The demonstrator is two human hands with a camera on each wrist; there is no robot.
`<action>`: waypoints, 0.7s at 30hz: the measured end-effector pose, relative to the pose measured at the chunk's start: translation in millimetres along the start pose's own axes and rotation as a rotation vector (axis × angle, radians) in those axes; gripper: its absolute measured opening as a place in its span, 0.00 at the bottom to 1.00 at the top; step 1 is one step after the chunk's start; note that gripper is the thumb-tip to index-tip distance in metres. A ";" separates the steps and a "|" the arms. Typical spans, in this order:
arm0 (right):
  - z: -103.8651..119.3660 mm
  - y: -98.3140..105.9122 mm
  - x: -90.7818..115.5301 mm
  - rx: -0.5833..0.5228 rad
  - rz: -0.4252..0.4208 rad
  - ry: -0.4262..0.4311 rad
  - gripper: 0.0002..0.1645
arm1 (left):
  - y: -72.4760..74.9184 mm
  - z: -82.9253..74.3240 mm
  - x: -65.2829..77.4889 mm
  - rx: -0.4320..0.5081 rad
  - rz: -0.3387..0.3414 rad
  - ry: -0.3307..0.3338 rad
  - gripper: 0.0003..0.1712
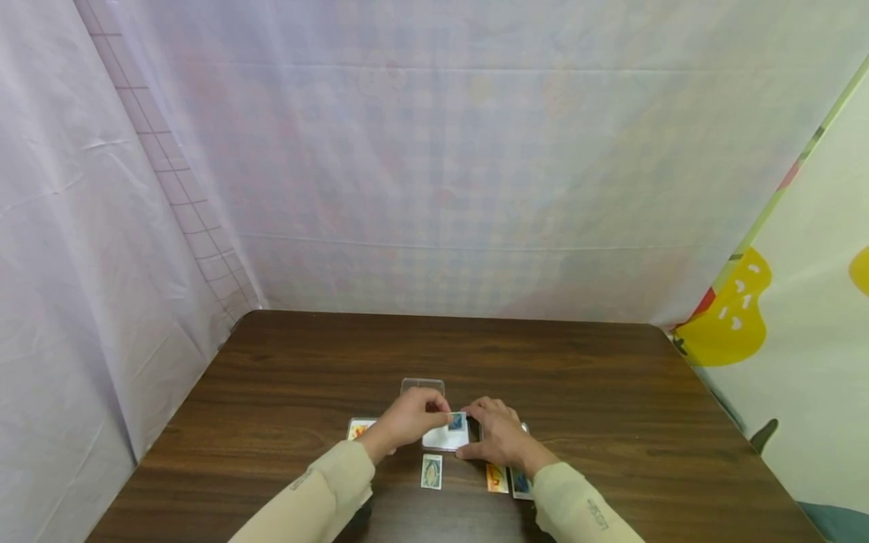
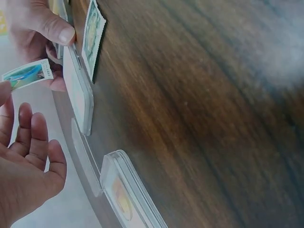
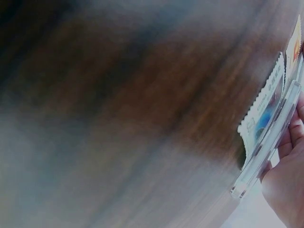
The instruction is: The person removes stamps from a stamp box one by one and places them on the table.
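Observation:
In the head view my left hand (image 1: 416, 415) pinches a blue-green postage stamp (image 1: 457, 422) between thumb and index finger, above a shallow clear case with a white insert (image 1: 437, 440). The left wrist view shows that stamp (image 2: 28, 74) held by one end, its other fingers loosely bent. My right hand (image 1: 501, 433) grips the case at its right end, thumb on the near edge and fingers on the far edge. A pale green stamp (image 1: 431, 472) lies on the table just in front of the case.
Left of the case, partly behind the left forearm, sits another clear case with an orange stamp (image 1: 358, 429). A transparent lid (image 1: 422, 385) lies behind the left hand. By the right wrist are an orange stamp (image 1: 497, 478) and a blue stamp (image 1: 521, 484). Everything rests on a brown wooden table (image 1: 305, 362).

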State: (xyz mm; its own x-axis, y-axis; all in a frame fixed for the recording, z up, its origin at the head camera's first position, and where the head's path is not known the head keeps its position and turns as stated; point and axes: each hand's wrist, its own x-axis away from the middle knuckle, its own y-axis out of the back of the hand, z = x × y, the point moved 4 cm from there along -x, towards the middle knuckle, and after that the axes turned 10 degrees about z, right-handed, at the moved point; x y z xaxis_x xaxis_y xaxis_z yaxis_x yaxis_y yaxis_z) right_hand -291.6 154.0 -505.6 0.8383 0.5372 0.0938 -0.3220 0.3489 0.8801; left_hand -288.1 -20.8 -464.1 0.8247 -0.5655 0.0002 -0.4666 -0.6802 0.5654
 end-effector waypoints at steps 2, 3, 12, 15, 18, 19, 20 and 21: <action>0.1 0.3 0.0 -0.002 -0.001 0.002 0.40 | 0.9 -1.4 2.0 0.008 0.001 0.002 0.03; 0.1 0.4 0.1 -0.003 -0.001 0.003 0.40 | 1.2 -1.7 3.0 0.011 0.002 0.005 0.04; 0.8 0.7 0.8 -0.012 0.013 0.005 0.38 | -1.5 -2.7 13.3 0.052 0.044 -0.003 0.04; 1.0 0.7 1.0 -0.014 0.012 0.000 0.38 | -3.2 -4.1 16.5 0.050 0.055 -0.018 0.04; 1.2 0.6 1.0 -0.014 0.006 0.001 0.37 | -4.9 -5.9 20.1 0.057 0.060 -0.027 0.04; 1.4 0.7 1.0 -0.014 0.004 0.003 0.36 | -5.6 -6.4 21.4 0.059 0.062 -0.029 0.04; 1.6 0.8 1.2 -0.014 0.002 0.006 0.36 | -6.4 -6.8 22.8 0.058 0.064 -0.028 0.04; 1.8 0.9 1.2 -0.012 0.000 0.008 0.35 | -7.1 -6.8 24.1 0.061 0.066 -0.019 0.04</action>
State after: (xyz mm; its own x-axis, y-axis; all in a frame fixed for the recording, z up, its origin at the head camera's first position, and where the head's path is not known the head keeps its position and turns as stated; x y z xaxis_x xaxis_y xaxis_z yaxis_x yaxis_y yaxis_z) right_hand -290.1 153.6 -503.9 0.8345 0.5436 0.0899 -0.3274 0.3579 0.8745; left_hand -262.7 -26.4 -462.5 0.7853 -0.6188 0.0200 -0.5391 -0.6676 0.5134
